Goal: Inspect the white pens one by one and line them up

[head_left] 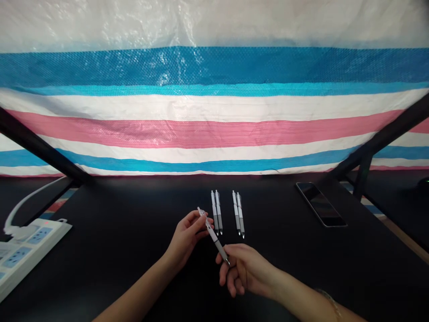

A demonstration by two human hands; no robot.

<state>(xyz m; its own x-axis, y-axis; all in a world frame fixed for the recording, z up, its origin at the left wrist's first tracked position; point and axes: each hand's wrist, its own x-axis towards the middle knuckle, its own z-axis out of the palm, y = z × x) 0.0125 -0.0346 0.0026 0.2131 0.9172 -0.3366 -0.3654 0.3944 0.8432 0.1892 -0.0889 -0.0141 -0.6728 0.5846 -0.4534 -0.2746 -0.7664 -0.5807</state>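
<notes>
A white and grey pen (pixel 212 234) is held slantwise above the black table (pixel 117 232). My left hand (pixel 186 239) pinches its upper end with thumb and fingers. My right hand (pixel 243 270) grips its lower tip end, fingers curled. Just beyond the hands, two pairs of similar pens lie on the table: one pair (pixel 216 212) in the middle and another pair (pixel 238 213) slightly to the right, all with their tips toward me.
A dark smartphone (pixel 321 204) lies face up at the right. A white power strip (pixel 23 252) with a cable sits at the left edge. A striped blue, pink and white tarp (pixel 214 112) hangs behind the table, with dark frame bars at both sides.
</notes>
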